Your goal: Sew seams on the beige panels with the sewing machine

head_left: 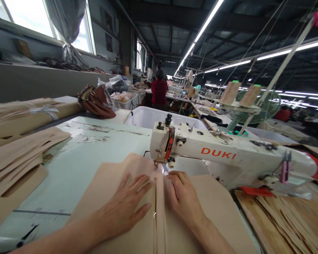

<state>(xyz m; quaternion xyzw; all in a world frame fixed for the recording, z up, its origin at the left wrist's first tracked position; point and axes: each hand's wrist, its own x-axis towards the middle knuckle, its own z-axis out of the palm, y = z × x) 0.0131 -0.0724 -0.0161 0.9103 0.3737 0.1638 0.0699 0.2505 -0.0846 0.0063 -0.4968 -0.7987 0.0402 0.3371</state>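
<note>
My left hand (124,206) lies flat with fingers spread on a tan cut piece (108,187), left of a narrow raised seam strip (159,208). My right hand (182,197) presses flat on the tan piece right of that strip, fingertips close to the needle (156,165). The white DUKI sewing machine (228,157) stands just behind my hands, its head over the seam's far end. Neither hand grips anything.
Stacks of tan cut pieces (18,158) lie at the left, more (286,218) at the right. A white bin (148,118) and brown bags (96,102) sit behind the table. Thread cones (230,92) and a fan (265,106) stand beyond the machine. A person in red (159,92) works further back.
</note>
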